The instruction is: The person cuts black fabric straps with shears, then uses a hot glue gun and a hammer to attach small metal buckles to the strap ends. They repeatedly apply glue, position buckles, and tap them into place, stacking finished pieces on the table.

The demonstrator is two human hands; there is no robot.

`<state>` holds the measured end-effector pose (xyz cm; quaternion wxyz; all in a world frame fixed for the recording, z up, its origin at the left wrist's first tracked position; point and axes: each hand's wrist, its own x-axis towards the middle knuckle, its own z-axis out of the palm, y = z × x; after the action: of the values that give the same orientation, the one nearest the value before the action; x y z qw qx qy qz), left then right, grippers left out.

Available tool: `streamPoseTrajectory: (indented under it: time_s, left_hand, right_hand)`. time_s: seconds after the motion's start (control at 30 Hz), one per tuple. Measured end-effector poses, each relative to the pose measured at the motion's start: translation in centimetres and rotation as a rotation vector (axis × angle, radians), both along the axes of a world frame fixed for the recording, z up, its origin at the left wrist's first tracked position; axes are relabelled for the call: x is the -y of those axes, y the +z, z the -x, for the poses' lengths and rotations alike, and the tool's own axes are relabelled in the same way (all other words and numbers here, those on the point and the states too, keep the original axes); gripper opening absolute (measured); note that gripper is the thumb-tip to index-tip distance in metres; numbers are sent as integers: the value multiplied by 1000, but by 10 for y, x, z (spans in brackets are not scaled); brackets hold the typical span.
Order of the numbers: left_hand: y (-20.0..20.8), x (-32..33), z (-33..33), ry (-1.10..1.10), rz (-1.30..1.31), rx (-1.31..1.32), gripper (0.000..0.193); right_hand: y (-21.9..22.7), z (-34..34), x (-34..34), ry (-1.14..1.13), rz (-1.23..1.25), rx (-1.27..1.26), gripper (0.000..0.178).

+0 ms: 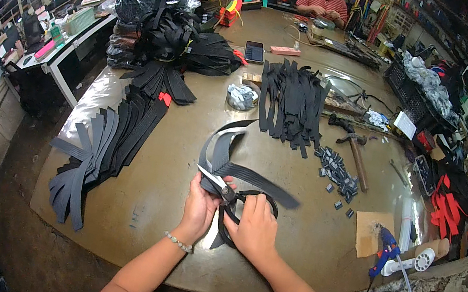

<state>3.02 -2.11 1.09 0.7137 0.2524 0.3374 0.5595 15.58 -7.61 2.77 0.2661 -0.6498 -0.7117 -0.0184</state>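
Observation:
My right hand (256, 224) is wrapped round the black handles of a large pair of scissors (228, 194). Their silver blades point up and left, lying across the strap near my left fingers. Closed on a dark grey webbing strap (219, 151), my left hand (199, 203) is beside the scissors' pivot. The strap curls up from that hand, and another length of it reaches out to the right, its end blurred. Whether this is one strap or more, I cannot tell. Part of the grip is hidden behind the blades and fingers.
Black straps (291, 103) lie beyond my hands, and a fanned pile of grey straps (97, 150) is at left. Small dark buckle-like pieces (338, 175), a hammer (359, 162) and a blue glue gun (385, 254) are at right. A person (323, 4) sits across the table.

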Motion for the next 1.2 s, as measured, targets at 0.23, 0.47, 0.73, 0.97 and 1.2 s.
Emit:
streamPoseTrajectory:
  time_s: [0.23,0.47,0.73,0.97,1.2]
  left_hand:
    - [7,0,5,6,-177,-85,46]
    - [22,7,2,34,-151,-23,40]
    - [21,8,6,-81,-219,13,41]
    - [20,0,23,-46,-558,-267,38]
    - [58,-6,66,374,-570,-193,52]
  right_hand:
    - [1,0,-1,100,-58,-56,47]
    - [0,0,0,152,12,-154,42]
    - [9,-3,1,146,92,-156,45]
    - [27,-5,5,231,231,-223,63]
    - [21,-13,4,180,327,-188,69]
